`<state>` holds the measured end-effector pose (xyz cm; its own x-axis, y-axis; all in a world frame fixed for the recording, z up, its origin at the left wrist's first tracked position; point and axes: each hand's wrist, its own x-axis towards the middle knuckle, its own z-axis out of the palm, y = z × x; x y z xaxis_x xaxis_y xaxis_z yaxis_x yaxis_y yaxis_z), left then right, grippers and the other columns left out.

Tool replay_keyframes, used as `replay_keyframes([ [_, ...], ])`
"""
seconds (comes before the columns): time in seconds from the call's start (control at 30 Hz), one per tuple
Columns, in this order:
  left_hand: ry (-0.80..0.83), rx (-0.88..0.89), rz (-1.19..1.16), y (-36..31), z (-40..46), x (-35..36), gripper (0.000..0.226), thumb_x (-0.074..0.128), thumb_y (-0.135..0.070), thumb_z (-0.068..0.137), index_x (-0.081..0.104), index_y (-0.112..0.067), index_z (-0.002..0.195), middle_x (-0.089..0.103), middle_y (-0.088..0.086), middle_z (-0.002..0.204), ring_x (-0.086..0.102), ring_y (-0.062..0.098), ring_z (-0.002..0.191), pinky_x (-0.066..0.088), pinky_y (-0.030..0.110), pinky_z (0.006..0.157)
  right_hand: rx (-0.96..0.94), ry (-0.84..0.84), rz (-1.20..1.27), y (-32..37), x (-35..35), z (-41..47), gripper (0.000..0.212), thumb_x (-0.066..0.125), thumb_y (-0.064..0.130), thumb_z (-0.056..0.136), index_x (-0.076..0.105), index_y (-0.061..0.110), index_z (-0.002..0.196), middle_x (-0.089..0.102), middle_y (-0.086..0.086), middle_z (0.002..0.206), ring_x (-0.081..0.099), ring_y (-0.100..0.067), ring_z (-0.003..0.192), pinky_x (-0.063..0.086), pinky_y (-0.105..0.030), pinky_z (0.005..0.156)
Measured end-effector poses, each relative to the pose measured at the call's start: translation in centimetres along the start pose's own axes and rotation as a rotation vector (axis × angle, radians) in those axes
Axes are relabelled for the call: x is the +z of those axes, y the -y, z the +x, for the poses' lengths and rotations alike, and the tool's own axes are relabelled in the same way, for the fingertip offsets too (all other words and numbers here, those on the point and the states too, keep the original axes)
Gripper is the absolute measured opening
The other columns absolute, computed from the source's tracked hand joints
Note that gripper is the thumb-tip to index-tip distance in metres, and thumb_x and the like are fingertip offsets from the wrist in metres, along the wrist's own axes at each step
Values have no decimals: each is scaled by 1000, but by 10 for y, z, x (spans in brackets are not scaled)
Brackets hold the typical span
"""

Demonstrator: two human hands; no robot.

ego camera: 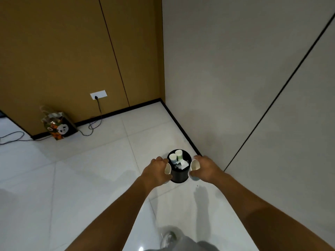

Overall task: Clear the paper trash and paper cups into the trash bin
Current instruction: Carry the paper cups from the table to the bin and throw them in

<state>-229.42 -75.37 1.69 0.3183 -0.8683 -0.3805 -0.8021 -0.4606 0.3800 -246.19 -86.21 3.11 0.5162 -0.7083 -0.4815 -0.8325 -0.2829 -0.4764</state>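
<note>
Fingers point(161, 159) of the left hand point(155, 169) are curled round a white paper cup point(167, 169), gripped at the bin's left side. Right hand point(204, 168) fingers are wrapped round a second paper cup point(195, 165), with the thumb low at the cup's base, where a bluish band is seen. Both cups are held tilted, mouths turned inward toward the bin.

Both arms are stretched forward and down from the bottom of the head view, forearms bare, hands level with each other and flanking the black trash bin point(179, 175). Hands are held just beside the bin rim; contact with the rim cannot be told.

The bin is stood on the white tiled floor point(90, 169), near the corner where the grey wall point(235, 78) meets the brown panelled wall point(63, 51).

Count:
- Paper cups in hands: two, one per hand.
- Cups already inside the bin: two, one with a blue band point(173, 158), one with green print point(179, 154), bases up.
- Crumpled white paper point(182, 164) is seen in the bin below them; piece count cannot be told.
- Bins: one.

Elsewhere: one patterned gift bag point(60, 126) is leaned against the brown wall, well apart from the bin. One black cable point(98, 109) is plugged into a white wall socket point(98, 94) and trailed over the floor.
</note>
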Motion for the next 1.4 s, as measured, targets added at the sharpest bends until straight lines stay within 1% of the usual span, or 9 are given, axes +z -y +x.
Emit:
replay_keyframes([
  [0.2, 40, -12, -25, 3, 100, -31, 62, 65, -35, 84, 41, -15, 138, 46, 7, 133, 43, 26, 124, 42, 35, 100, 18, 34, 8, 10, -38, 97, 71, 72, 31, 82, 38, 15, 143, 42, -13, 138, 46, -27, 126, 41, -31, 103],
  [0.43, 68, -126, -134, 2, 229, -42, 65, 65, -35, 83, 38, -17, 139, 43, 5, 137, 40, 24, 128, 40, 36, 104, -46, 135, -35, 6, -81, 239, 75, 71, 31, 83, 34, 17, 146, 39, -11, 142, 42, -26, 131, 37, -30, 106],
  [0.63, 4, -313, -266, -9, 344, -53, 67, 66, -32, 83, 37, -18, 141, 41, 6, 138, 41, 24, 127, 44, 37, 99, -139, 254, -168, 4, -133, 380, 75, 69, 35, 84, 31, 18, 147, 36, -10, 143, 42, -27, 130, 39, -33, 104],
  [0.83, -74, -530, -383, -6, 407, -52, 66, 66, -39, 83, 38, -20, 139, 42, 2, 137, 42, 21, 124, 47, 39, 96, -224, 384, -250, 10, -155, 478, 73, 67, 34, 85, 31, 19, 147, 34, -9, 146, 42, -29, 129, 42, -36, 102],
  [1.0, -126, -613, -391, 18, 447, -28, 65, 65, -39, 84, 37, -20, 140, 41, 1, 139, 39, 20, 126, 47, 38, 94, -274, 435, -239, 9, -120, 532, 69, 68, 31, 85, 34, 19, 143, 35, -8, 143, 42, -29, 126, 44, -39, 98],
  [1.1, -89, -604, -384, 35, 479, 2, 66, 66, -38, 84, 37, -20, 140, 41, 1, 139, 38, 20, 127, 47, 37, 93, -264, 446, -233, -4, -85, 559, 68, 69, 32, 84, 36, 20, 142, 38, -7, 142, 43, -28, 126, 44, -40, 99],
  [1.2, -41, -594, -374, 54, 507, 46, 65, 66, -37, 85, 38, -18, 140, 41, 3, 140, 37, 21, 129, 46, 37, 94, -243, 455, -211, -25, -44, 586, 70, 71, 28, 83, 36, 18, 143, 37, -9, 144, 43, -29, 127, 42, -40, 102],
  [1.3, -53, -576, -367, 77, 531, 100, 63, 65, -36, 86, 39, -16, 139, 42, 5, 139, 38, 22, 128, 46, 36, 92, -252, 426, -187, -54, 2, 616, 70, 71, 26, 84, 37, 15, 143, 38, -11, 144, 43, -29, 127, 42, -41, 103],
  [1.4, -33, -538, -354, 100, 553, 155, 63, 65, -34, 86, 39, -12, 139, 42, 7, 140, 38, 24, 129, 45, 35, 94, -207, 435, -172, -85, 51, 643, 70, 71, 27, 84, 36, 17, 144, 38, -9, 143, 41, -28, 127, 43, -41, 102],
])
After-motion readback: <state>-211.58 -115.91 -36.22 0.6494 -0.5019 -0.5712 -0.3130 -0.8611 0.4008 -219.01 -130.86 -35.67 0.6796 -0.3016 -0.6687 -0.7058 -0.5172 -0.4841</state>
